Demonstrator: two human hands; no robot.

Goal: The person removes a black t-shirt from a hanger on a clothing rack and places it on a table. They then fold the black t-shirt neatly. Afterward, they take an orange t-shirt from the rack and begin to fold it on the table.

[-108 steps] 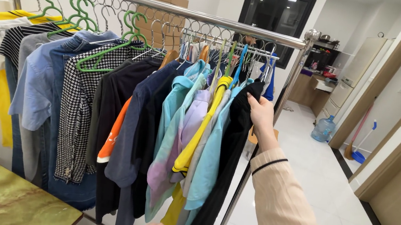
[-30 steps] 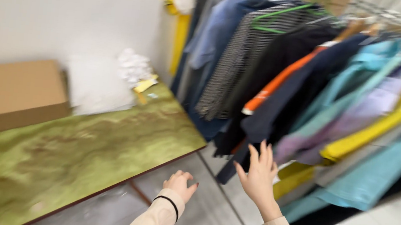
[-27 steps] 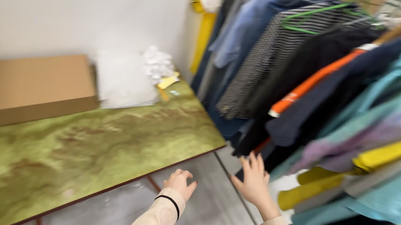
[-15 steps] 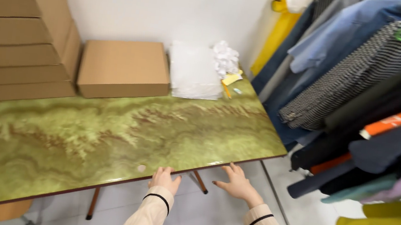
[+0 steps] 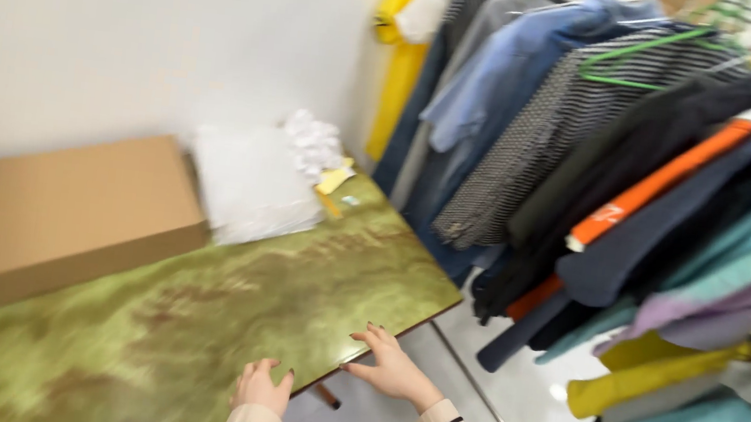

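A plain white wall backs the scene under soft, even light. A table with a glossy green marbled top stands against it, bearing a flat cardboard box and a stack of white packets. Hanging shirts crowd a rack at right, above a pale tiled floor.

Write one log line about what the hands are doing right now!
left hand: open, at green table edge | right hand: open, fingers on table edge | nearby: cardboard box, white bags, hanging clothes
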